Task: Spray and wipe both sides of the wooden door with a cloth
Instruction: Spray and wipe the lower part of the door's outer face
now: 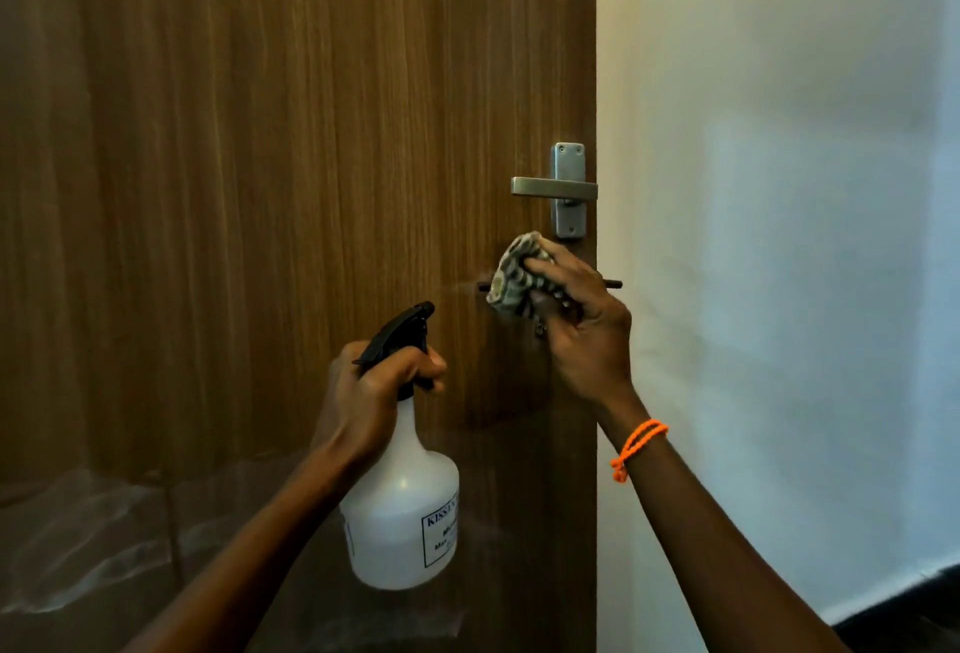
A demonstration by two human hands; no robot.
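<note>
head view: left hand point(363, 392) grips upright spray bottle point(400, 501), nozzle toward door point(260, 184); right hand point(582, 325) clutches cloth point(511, 273).

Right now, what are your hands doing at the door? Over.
Left hand grips spray bottle, nozzle toward door. Right hand presses striped cloth below the handle. Dark bolt in the cloth's way.
</note>
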